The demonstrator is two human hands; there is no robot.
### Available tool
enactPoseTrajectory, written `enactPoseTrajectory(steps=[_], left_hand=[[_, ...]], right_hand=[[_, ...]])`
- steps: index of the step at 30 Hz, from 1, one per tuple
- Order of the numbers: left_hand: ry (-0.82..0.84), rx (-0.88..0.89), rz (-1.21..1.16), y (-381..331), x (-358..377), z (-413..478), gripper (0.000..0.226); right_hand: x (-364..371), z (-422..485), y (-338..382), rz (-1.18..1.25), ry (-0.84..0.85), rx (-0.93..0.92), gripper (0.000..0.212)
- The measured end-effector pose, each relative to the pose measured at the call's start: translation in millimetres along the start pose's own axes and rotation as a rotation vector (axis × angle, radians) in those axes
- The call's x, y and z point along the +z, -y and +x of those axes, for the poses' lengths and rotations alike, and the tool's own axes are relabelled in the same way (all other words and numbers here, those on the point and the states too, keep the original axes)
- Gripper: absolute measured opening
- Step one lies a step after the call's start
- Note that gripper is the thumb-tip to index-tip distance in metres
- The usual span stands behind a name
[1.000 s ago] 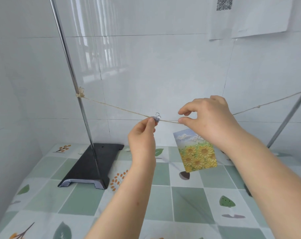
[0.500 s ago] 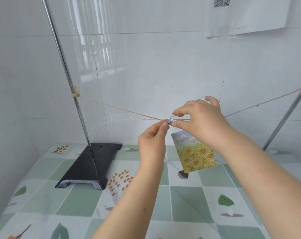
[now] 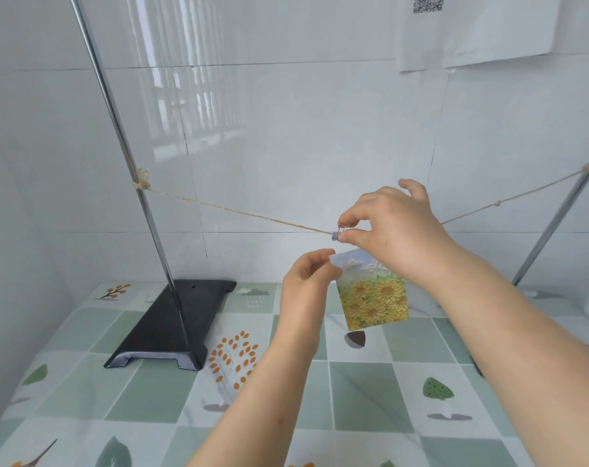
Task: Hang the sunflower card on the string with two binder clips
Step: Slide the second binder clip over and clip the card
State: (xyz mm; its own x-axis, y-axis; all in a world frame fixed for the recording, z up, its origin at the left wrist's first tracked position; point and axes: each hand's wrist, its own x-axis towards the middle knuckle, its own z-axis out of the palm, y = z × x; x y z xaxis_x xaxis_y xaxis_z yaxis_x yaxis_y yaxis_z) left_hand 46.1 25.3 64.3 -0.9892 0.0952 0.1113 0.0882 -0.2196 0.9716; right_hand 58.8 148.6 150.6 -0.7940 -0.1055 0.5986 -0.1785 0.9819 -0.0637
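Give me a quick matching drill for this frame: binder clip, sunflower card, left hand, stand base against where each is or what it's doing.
Things:
1. binder clip
2. sunflower card
3. left hand
4. stand base

States:
A. resting on the patterned tabletop
B. pinching the card's top left corner
C. on the string, pinched by the right hand
D. hanging tilted below the string

Pairs: 1-C, 2-D, 3-B, 4-A

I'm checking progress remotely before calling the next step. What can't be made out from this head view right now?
- Whether a second clip is already on: the right hand covers the sunflower card's upper right and the string there.
- Whether the binder clip grips the card: too small, partly behind fingertips.
- The right stand's base: behind the right forearm.
- The card's top left corner: pinched in the left hand.
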Motion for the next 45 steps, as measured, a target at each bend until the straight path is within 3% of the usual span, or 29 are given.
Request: enactPoseTrajectory(steps=[6,16,26,45], left_hand=[[0.034,-0.019,0.091,8,-1,-3,0.008],[-0.001,0.067,0.042,8,-3,0,0.014],[-0.077,0.165,0.175,8,-3,5,0.011],[-0.090,0.193,0.266,2,-6,8,0.006]], right_hand=[[-2,0,1,-0.019,0.006,-0.018,0.020],[-7,-3,-1,-0.030,-0.011,-0.039,0.020],[-10,-3,-1,-0.158,0.004,-0.137,0.015],[-3,0,1,-0.179,0.069,-0.146,0.017]])
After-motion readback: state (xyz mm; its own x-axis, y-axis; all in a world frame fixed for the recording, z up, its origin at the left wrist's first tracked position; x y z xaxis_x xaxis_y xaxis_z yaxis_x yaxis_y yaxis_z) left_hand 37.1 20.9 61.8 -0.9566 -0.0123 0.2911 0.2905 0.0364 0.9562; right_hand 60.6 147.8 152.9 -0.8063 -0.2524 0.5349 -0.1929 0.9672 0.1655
